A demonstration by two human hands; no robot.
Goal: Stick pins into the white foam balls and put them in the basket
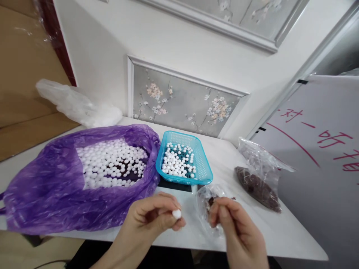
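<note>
Left hand [148, 218]: you are pinching one white ball [177, 214] at its edge, leaving its side exposed; right hand [241, 231]: you are pressing thumb against forefinger, contents indiscernible.

The left hand [157, 215] pinches a white ball [176, 214] over the desk [303, 239]; the right hand [238, 228] is closed near a clear bag [204, 201]. Behind them, a blue basket [206, 164] of white balls stands beside a purple bag [56, 186].

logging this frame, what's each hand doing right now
Left hand: closed, pinching a small white ball.
Right hand: fingertips together; can't tell whether anything is between them.
</note>
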